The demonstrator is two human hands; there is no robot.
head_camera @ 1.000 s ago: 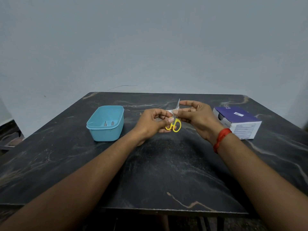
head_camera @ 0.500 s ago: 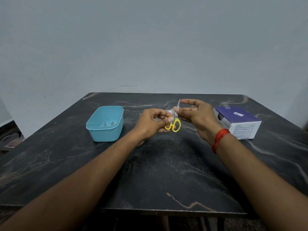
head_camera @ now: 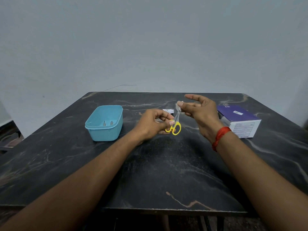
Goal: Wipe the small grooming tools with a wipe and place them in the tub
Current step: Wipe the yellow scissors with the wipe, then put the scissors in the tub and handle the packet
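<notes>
My left hand (head_camera: 154, 125) grips the small yellow-handled scissors (head_camera: 175, 127) by their loops, blades pointing up and away. My right hand (head_camera: 200, 112) pinches a small white wipe (head_camera: 179, 105) between thumb and a finger at the tip of the blades, its other fingers spread out. The light blue tub (head_camera: 105, 123) stands to the left of my hands on the dark table (head_camera: 158, 172). Small metal tools (head_camera: 108, 122) lie inside it.
A purple and white box (head_camera: 238, 120) sits on the table to the right of my right hand. A small torn white wrapper (head_camera: 168, 111) lies behind my left hand. A grey wall stands behind the table's far edge.
My right hand has slid the wipe up along the blades from near the pivot to the tip. My left hand still holds the scissors in about the same place.
</notes>
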